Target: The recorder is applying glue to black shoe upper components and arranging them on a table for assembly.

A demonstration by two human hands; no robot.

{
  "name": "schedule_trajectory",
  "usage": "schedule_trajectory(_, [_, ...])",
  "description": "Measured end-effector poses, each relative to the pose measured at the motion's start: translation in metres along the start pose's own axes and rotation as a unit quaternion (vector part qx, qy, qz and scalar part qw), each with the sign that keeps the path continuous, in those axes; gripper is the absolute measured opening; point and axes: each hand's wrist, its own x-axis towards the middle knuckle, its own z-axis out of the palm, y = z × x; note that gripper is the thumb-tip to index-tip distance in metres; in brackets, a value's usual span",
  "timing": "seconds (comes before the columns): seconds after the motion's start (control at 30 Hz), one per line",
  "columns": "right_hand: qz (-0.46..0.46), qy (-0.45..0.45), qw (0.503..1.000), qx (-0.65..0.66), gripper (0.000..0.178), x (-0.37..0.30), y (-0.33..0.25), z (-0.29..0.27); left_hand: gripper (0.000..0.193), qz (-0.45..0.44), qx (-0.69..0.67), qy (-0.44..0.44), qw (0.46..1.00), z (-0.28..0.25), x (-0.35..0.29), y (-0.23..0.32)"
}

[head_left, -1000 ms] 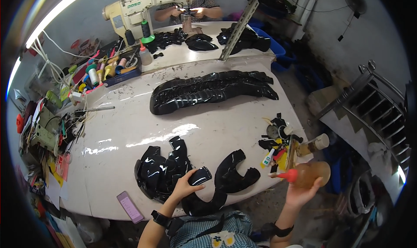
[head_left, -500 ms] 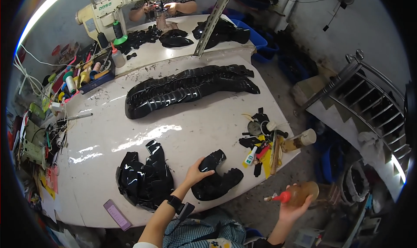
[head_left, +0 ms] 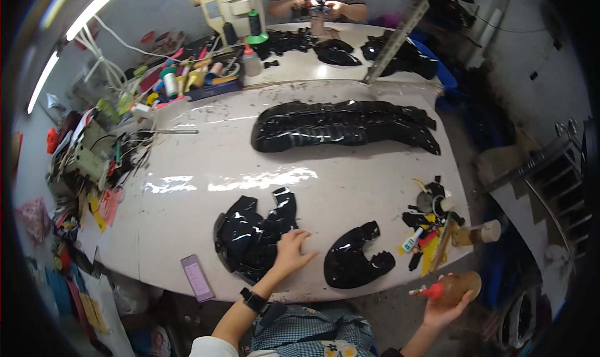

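My left hand (head_left: 291, 254) hovers over the right edge of a stack of glossy black pieces (head_left: 240, 232), shaped like shoe uppers. Its thumb is spread from its fingers and nothing shows between them; whether the fingertips touch the stack I cannot tell. Just right of it, a single U-shaped glossy black piece (head_left: 347, 263) lies flat on the white table (head_left: 175, 226). Past the table's front edge, my right hand (head_left: 441, 312) grips a squeeze bottle (head_left: 461, 288) with a red nozzle cap and brownish contents. The bottle is tipped sideways, nozzle pointing left.
A long row of overlapping black pieces (head_left: 337, 132) lies farther back. Tools, scraps and a jar (head_left: 478, 233) crowd the right corner. A phone (head_left: 197, 278) rests at the front left. Beyond, a co-worker's hands (head_left: 319, 7) work at a sewing machine (head_left: 228, 7), near a metal post (head_left: 397, 41).
My left hand has let go of the U-shaped piece and moved left to the stack. The right hand still holds the bottle. The whole view has swung left.
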Motion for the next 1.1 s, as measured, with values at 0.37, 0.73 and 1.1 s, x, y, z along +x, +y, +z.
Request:
schedule_trajectory(0.37, [0.084,-0.102,0.991,-0.001,0.052,-0.008,0.034,0.044,0.069,-0.159,0.122,0.204,0.958,-0.107,-0.074,-0.101])
schedule_trajectory(0.73, [0.082,-0.134,0.987,0.021,0.053,-0.025,0.045,0.064,0.060,-0.156,0.192,0.231,0.941,-0.122,-0.079,-0.088])
schedule_trajectory(1.1, [0.093,-0.142,0.985,0.041,0.049,-0.032,0.043,0.064,0.061,-0.129,0.242,0.238,0.932,-0.120,-0.063,-0.087])
